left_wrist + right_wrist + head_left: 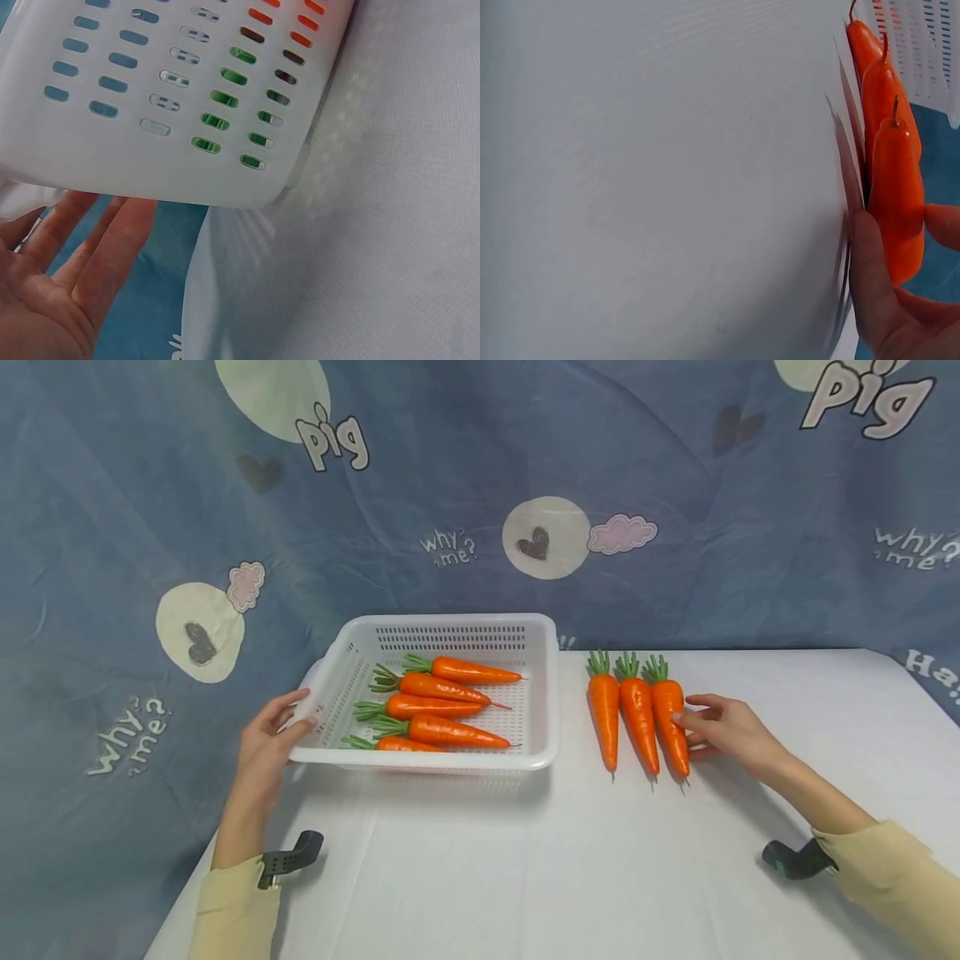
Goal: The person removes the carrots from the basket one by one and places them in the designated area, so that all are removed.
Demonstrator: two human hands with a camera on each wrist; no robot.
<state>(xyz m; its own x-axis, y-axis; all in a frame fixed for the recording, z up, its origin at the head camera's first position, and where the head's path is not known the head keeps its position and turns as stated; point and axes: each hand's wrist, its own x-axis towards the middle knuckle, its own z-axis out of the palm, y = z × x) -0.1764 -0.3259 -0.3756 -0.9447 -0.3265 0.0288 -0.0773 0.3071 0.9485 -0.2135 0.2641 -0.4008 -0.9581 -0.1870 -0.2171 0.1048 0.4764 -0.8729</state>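
And there's the lettering, on a blue fabric backdrop (450,460): "pig" (333,442) upper left and again upper right, "why me?" (448,547) in three spots, and "Ha" (932,672) running off the right edge. Pale discs (547,514), dark hearts (201,643) and pink clouds (622,533) fill out the pattern. Below it, a white table (450,877), woven-looking, faintly creased, far right corner rounded. Over its left half, a white basket (450,762) with slotted sides, five orange carrots (435,704) lying inside, green tops to the left. Here's the left hand (266,739) at the basket's left end, gripping it, thumb over the rim, fingers reaching beneath. Across to the right, three loose carrots (639,710) lie side by side, tops toward the backdrop, and the right hand (731,735) pinches the rightmost carrot (666,703), thumb and fingers parted just enough to take it. Pale yellow sleeves (232,910), a dark device (292,858) at each wrist.
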